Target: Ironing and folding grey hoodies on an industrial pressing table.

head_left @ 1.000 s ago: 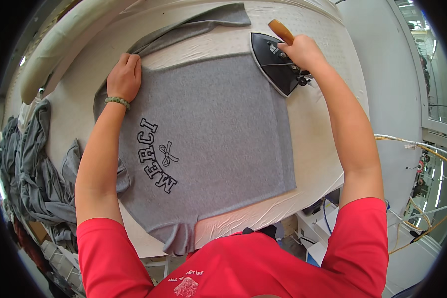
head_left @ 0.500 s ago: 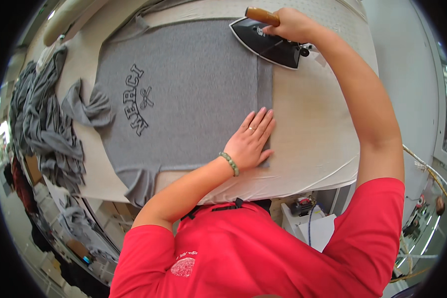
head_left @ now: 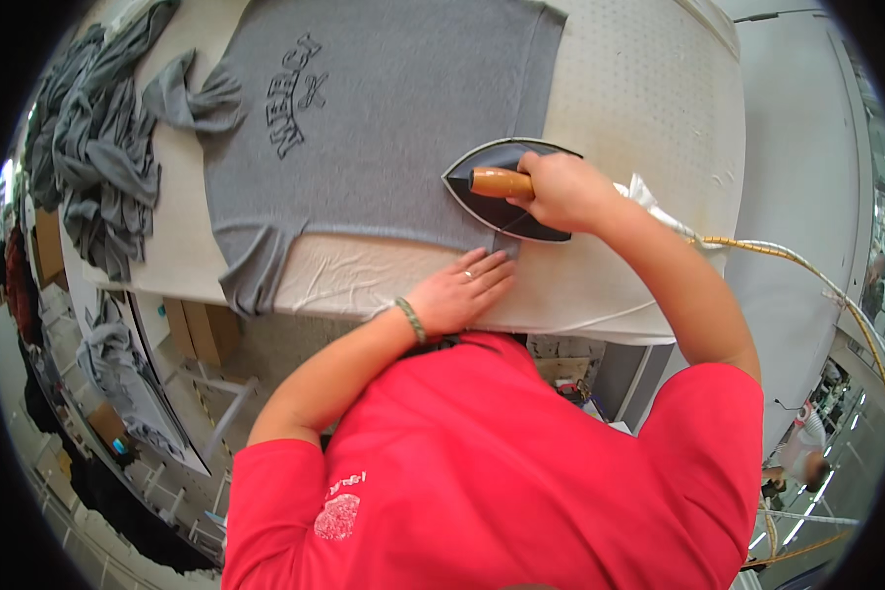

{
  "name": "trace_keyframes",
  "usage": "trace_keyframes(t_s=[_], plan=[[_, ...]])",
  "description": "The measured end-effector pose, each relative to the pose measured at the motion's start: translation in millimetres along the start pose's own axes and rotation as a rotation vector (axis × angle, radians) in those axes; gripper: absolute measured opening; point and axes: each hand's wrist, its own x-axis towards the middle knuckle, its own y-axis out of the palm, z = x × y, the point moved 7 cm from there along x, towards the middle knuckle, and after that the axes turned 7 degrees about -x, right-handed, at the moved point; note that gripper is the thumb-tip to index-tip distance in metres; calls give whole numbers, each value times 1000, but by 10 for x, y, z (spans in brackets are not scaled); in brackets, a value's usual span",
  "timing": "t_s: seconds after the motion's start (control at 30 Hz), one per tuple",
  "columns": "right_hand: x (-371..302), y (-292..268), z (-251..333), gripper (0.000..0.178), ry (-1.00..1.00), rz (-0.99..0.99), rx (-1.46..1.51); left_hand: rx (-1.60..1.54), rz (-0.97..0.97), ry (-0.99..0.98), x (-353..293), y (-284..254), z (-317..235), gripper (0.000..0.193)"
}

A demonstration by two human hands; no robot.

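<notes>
A grey sweatshirt point(head_left: 393, 118) lies spread on the padded ironing table point(head_left: 649, 128), with dark lettering and a crossed emblem on its front. My right hand point(head_left: 565, 192) is wrapped round the wooden handle of an iron point(head_left: 497, 218). The iron's dark, pointed body rests over the hem, near the sweatshirt's lower corner, its tip toward the left. Just in front of it, my left hand point(head_left: 462, 290) lies flat, fingers stretched out, the fingertips at the near hem corner. The near sleeve point(head_left: 254, 265) hangs in folds toward the table's front edge.
A heap of crumpled grey garments point(head_left: 98, 147) lies at the table's left end. A hose and yellow cord point(head_left: 787, 251) run from behind the iron to the right. Below left stand a cardboard box point(head_left: 202, 329) and a rack with another grey garment point(head_left: 118, 369).
The iron in my right hand has come from the far hem corner to the near one. My left hand shows lower, still flat at the near corner. The whole view has shifted.
</notes>
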Motion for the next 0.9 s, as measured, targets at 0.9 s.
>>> trace_keyframes(t_s=[0.9], plan=[[153,384,2168,29,-85,-60,65,270,-583,-696,-2246,-1588,1161,27]])
